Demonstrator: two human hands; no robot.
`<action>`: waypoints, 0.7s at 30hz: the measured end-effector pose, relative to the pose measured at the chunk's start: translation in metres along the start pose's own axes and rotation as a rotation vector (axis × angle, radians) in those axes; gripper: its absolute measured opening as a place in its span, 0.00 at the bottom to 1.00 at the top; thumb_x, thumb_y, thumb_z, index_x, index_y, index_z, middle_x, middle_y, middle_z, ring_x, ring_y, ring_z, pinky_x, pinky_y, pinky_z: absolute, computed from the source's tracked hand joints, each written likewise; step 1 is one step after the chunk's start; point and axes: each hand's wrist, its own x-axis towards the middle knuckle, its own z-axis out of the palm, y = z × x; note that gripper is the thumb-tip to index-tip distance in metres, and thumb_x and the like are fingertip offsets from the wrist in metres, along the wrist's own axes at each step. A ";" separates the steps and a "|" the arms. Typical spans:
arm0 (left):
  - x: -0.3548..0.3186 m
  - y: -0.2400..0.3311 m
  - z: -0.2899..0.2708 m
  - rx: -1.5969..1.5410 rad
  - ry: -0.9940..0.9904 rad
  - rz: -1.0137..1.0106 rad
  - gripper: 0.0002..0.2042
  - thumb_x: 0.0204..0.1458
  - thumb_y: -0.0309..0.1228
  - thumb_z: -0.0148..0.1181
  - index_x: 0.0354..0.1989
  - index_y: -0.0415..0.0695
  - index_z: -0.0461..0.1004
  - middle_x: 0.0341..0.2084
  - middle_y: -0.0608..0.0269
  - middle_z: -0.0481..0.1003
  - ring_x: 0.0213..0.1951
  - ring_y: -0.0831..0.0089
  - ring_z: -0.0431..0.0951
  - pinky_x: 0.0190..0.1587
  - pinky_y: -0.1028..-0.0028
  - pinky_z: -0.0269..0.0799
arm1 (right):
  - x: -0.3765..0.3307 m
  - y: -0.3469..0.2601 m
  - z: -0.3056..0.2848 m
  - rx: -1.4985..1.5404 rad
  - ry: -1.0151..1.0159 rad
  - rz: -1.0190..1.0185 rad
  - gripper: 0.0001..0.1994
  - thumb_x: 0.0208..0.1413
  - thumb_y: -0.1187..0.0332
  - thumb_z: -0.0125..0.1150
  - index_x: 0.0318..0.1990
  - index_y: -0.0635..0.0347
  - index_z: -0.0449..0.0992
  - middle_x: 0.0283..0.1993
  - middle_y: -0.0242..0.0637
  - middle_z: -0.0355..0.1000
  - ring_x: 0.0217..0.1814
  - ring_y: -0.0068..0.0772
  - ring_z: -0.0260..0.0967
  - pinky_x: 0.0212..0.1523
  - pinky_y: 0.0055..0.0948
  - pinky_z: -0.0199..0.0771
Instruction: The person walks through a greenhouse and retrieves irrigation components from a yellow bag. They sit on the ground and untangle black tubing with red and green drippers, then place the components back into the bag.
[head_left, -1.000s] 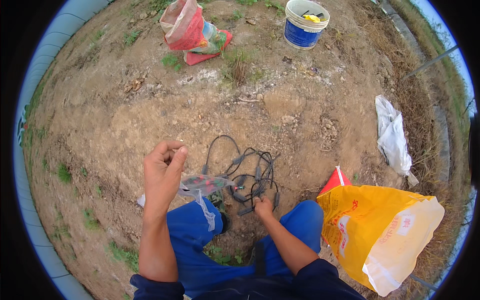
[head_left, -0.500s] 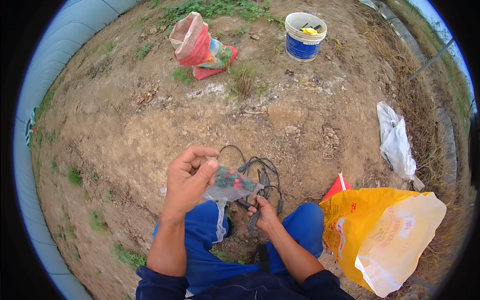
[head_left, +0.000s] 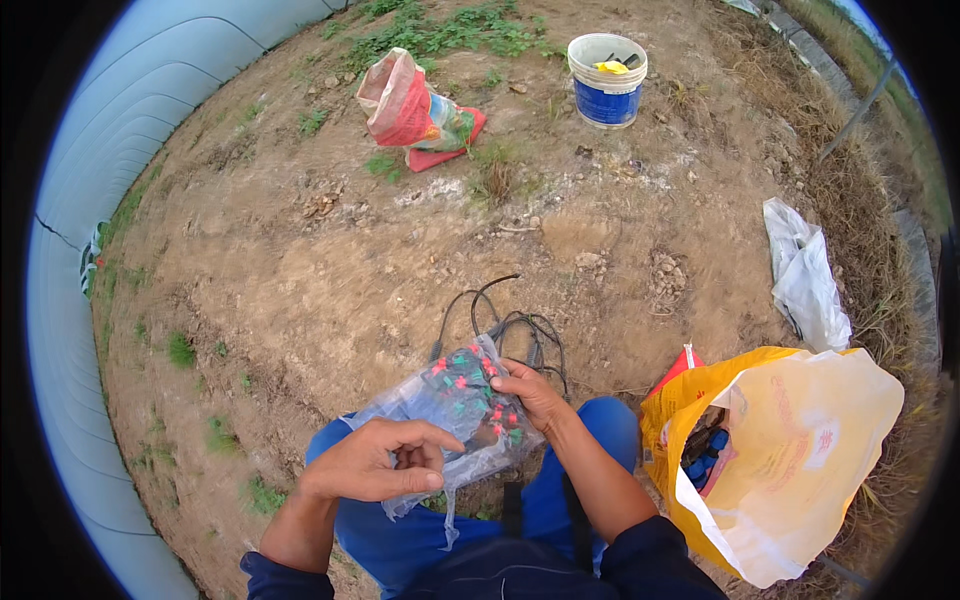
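A clear plastic bag point(head_left: 410, 395) with several small red, green and black fittings point(head_left: 480, 385) lies spread above my knees. My right hand point(head_left: 535, 395) grips its right edge, the thumb on top of the plastic. My left hand point(head_left: 385, 460) is over the lower left part of the bag, thumb and index finger apart with nothing visible between them. Its other fingers are curled and partly hidden. Beyond the bag, black tubing point(head_left: 545, 325) lies in loose loops on the soil, partly covered by the bag; one free end sticks up to the left.
An open yellow sack point(head_left: 665, 420) with dark and blue items inside stands by my right knee. Further off are a red-and-white sack point(head_left: 400, 120) and a blue-and-white bucket point(head_left: 608, 100). A white plastic sheet point(head_left: 805, 275) lies at the right. A pale plastic-covered wall point(head_left: 110, 180) runs along the left.
The bag has been turned flat, showing more of its fittings. My right hand has moved from the tubing to the bag's edge. My left hand has come lower, with its fingers apart.
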 end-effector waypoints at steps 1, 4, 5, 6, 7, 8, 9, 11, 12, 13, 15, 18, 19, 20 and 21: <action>-0.004 -0.008 -0.004 0.013 0.105 0.012 0.19 0.55 0.27 0.67 0.53 0.35 0.73 0.29 0.64 0.77 0.29 0.83 0.73 0.30 0.79 0.68 | 0.004 -0.002 -0.001 -0.034 0.003 0.024 0.27 0.53 0.74 0.65 0.62 0.66 0.68 0.54 0.40 0.76 0.52 0.32 0.76 0.57 0.34 0.76; 0.008 -0.020 -0.022 0.338 0.474 -0.030 0.24 0.54 0.35 0.69 0.55 0.36 0.73 0.36 0.60 0.78 0.35 0.79 0.75 0.36 0.76 0.72 | 0.015 -0.012 0.015 -0.142 -0.068 0.061 0.27 0.52 0.75 0.67 0.61 0.66 0.69 0.54 0.38 0.76 0.50 0.29 0.77 0.55 0.32 0.76; 0.022 -0.032 -0.033 0.367 0.503 -0.016 0.25 0.53 0.36 0.70 0.56 0.36 0.72 0.40 0.59 0.78 0.38 0.76 0.76 0.39 0.74 0.74 | 0.022 -0.014 0.017 -0.198 -0.117 0.051 0.27 0.51 0.75 0.68 0.60 0.66 0.70 0.53 0.37 0.76 0.50 0.28 0.76 0.55 0.31 0.76; 0.035 -0.048 -0.045 0.396 0.534 -0.005 0.27 0.52 0.37 0.70 0.57 0.35 0.71 0.44 0.57 0.77 0.41 0.74 0.77 0.43 0.71 0.75 | 0.032 -0.015 0.019 -0.254 -0.169 0.044 0.26 0.51 0.75 0.68 0.60 0.66 0.71 0.53 0.36 0.76 0.49 0.27 0.76 0.54 0.30 0.76; 0.049 -0.059 -0.055 0.373 0.502 -0.077 0.27 0.52 0.37 0.70 0.57 0.35 0.72 0.45 0.55 0.78 0.42 0.73 0.77 0.45 0.70 0.75 | 0.039 -0.017 0.020 -0.313 -0.216 0.033 0.26 0.51 0.75 0.69 0.59 0.66 0.71 0.53 0.35 0.76 0.49 0.26 0.76 0.53 0.29 0.76; 0.063 -0.073 -0.064 0.345 0.462 -0.149 0.27 0.52 0.36 0.70 0.57 0.34 0.72 0.45 0.54 0.79 0.43 0.72 0.78 0.47 0.69 0.75 | 0.045 -0.015 0.017 -0.402 -0.195 -0.017 0.24 0.50 0.71 0.70 0.56 0.66 0.74 0.47 0.36 0.78 0.42 0.22 0.76 0.44 0.25 0.77; 0.068 -0.079 -0.071 0.283 0.349 -0.207 0.24 0.53 0.35 0.69 0.56 0.35 0.73 0.43 0.57 0.80 0.42 0.74 0.78 0.47 0.70 0.75 | 0.049 -0.014 0.022 -0.450 -0.213 -0.022 0.24 0.50 0.72 0.70 0.56 0.66 0.75 0.46 0.34 0.78 0.41 0.21 0.75 0.44 0.25 0.76; 0.085 -0.080 -0.082 0.170 0.105 -0.308 0.19 0.55 0.32 0.66 0.54 0.37 0.75 0.39 0.62 0.81 0.39 0.77 0.78 0.46 0.73 0.74 | 0.057 -0.020 0.027 -0.550 -0.221 -0.073 0.23 0.50 0.72 0.69 0.56 0.64 0.75 0.44 0.31 0.78 0.41 0.20 0.74 0.43 0.25 0.75; 0.094 -0.085 -0.078 0.276 0.132 -0.272 0.17 0.55 0.31 0.66 0.51 0.38 0.77 0.36 0.63 0.81 0.38 0.78 0.78 0.44 0.73 0.74 | 0.058 -0.021 0.018 -0.599 -0.197 -0.096 0.23 0.49 0.71 0.69 0.55 0.64 0.76 0.44 0.30 0.78 0.40 0.20 0.73 0.42 0.26 0.75; 0.101 -0.090 -0.074 0.381 0.159 -0.235 0.14 0.55 0.31 0.66 0.48 0.38 0.79 0.34 0.64 0.81 0.36 0.79 0.77 0.42 0.73 0.74 | 0.059 -0.021 0.009 -0.649 -0.173 -0.118 0.23 0.49 0.71 0.69 0.55 0.63 0.77 0.43 0.29 0.78 0.40 0.20 0.73 0.42 0.26 0.74; 0.115 -0.101 -0.066 0.537 0.212 -0.194 0.09 0.55 0.31 0.65 0.41 0.40 0.82 0.26 0.67 0.81 0.29 0.81 0.76 0.32 0.72 0.73 | 0.068 -0.022 -0.012 -0.801 -0.086 -0.108 0.23 0.48 0.70 0.70 0.54 0.61 0.78 0.42 0.28 0.78 0.41 0.20 0.72 0.42 0.27 0.74; 0.124 -0.158 -0.075 0.643 0.246 -0.225 0.10 0.56 0.34 0.64 0.38 0.40 0.83 0.23 0.64 0.80 0.25 0.81 0.75 0.28 0.71 0.70 | 0.082 0.001 -0.029 -1.021 0.058 -0.116 0.20 0.46 0.66 0.74 0.49 0.58 0.81 0.42 0.33 0.79 0.43 0.26 0.74 0.43 0.31 0.74; 0.126 -0.171 -0.074 0.689 0.212 -0.227 0.13 0.57 0.38 0.62 0.33 0.40 0.82 0.22 0.56 0.79 0.24 0.73 0.77 0.28 0.67 0.71 | 0.083 0.011 -0.037 -1.175 0.138 -0.140 0.20 0.46 0.65 0.75 0.49 0.57 0.81 0.42 0.34 0.80 0.43 0.29 0.75 0.43 0.33 0.74; 0.129 -0.185 -0.075 0.745 0.173 -0.190 0.14 0.57 0.39 0.62 0.31 0.39 0.81 0.21 0.53 0.79 0.24 0.68 0.78 0.28 0.65 0.71 | 0.084 0.019 -0.045 -1.330 0.218 -0.162 0.21 0.45 0.63 0.76 0.48 0.56 0.81 0.42 0.36 0.80 0.43 0.33 0.76 0.43 0.35 0.74; 0.127 -0.200 -0.079 0.805 0.142 -0.162 0.15 0.57 0.40 0.62 0.29 0.39 0.81 0.21 0.51 0.78 0.24 0.62 0.78 0.28 0.63 0.71 | 0.084 0.024 -0.040 -1.491 0.268 -0.112 0.23 0.44 0.58 0.76 0.48 0.54 0.81 0.43 0.41 0.80 0.46 0.42 0.77 0.45 0.40 0.74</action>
